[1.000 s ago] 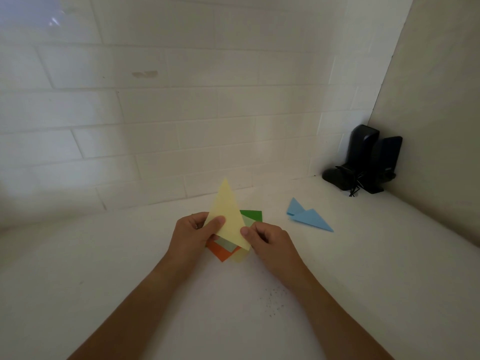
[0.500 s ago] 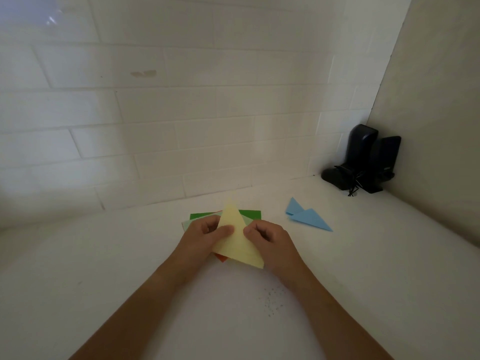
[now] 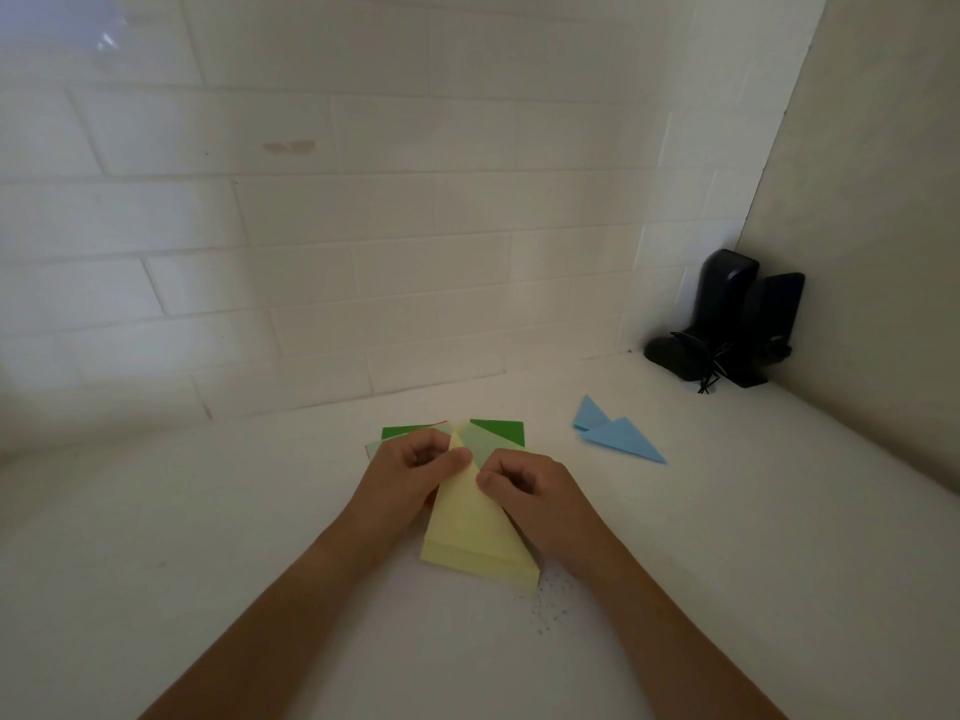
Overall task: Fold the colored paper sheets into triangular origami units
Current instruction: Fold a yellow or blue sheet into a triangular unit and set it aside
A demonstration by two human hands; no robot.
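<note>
The yellow paper [image 3: 470, 532], folded to a tall triangle with its tip pointing toward twelve o'clock, lies on the white counter [image 3: 727, 537] at the middle of the view. The left hand [image 3: 410, 475] pinches its upper edge from the nine o'clock side, fingers curled, thumb pressed on the sheet. The right hand [image 3: 530, 491] pinches it from three o'clock, fingers likewise curled tight. Beneath and beyond the hands, at twelve o'clock, sits a stack of sheets [image 3: 493, 433] in green and pale green. Two blue folded triangles [image 3: 618, 433] lie at two o'clock, apart from the hands. A pair of black speakers [image 3: 737, 319] stands in the corner farther off toward two o'clock.
</note>
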